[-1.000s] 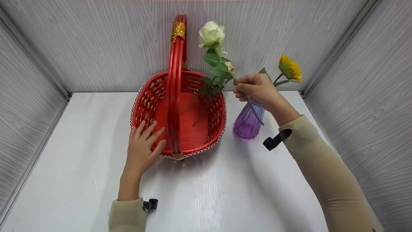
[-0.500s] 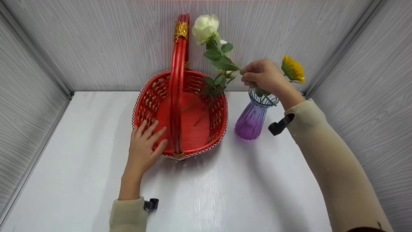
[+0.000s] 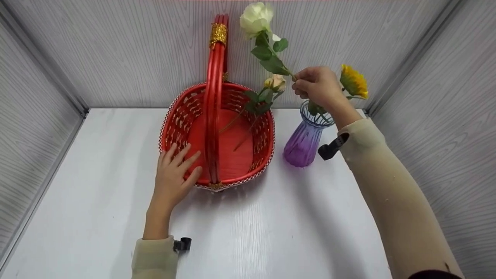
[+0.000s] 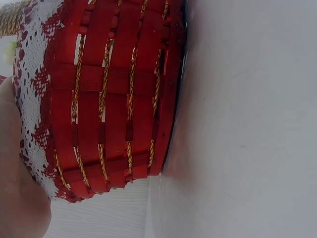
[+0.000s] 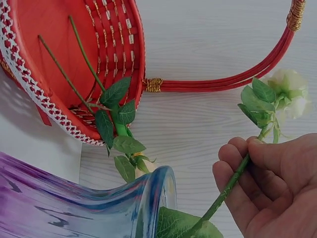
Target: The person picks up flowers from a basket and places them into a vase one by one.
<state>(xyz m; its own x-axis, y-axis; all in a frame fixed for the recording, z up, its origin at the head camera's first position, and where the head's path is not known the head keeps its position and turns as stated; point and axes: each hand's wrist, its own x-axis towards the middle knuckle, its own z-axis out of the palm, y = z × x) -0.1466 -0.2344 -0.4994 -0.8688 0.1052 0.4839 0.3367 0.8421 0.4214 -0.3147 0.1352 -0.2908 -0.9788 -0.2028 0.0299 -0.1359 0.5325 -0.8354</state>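
My right hand [image 3: 317,85] pinches the green stem of a white rose [image 3: 256,19] between thumb and fingers, above the vase. The bloom leans up and left. In the right wrist view the stem [image 5: 225,191] runs down past a leaf at the vase mouth; its lower end is hidden. The blue-to-purple glass vase [image 3: 302,145] stands upright, with a yellow sunflower [image 3: 354,82] rising beside its mouth. My left hand [image 3: 170,178] rests on the near left rim of a red woven basket [image 3: 263,139], its fingers spread. A pale peach rose [image 3: 276,83] leans over the basket's right rim.
The basket's tall red handle [image 3: 212,116] arches over its middle, bound with gold. Two stems [image 5: 62,67] lie inside the basket. Grey wood-grain panels [image 3: 135,50] enclose the back and sides of the white table [image 3: 248,232].
My right hand has moved up and slightly right, lifting the white rose away from the basket's peach rose. The vase's mouth now shows. My left hand has stayed nearly still on the rim.
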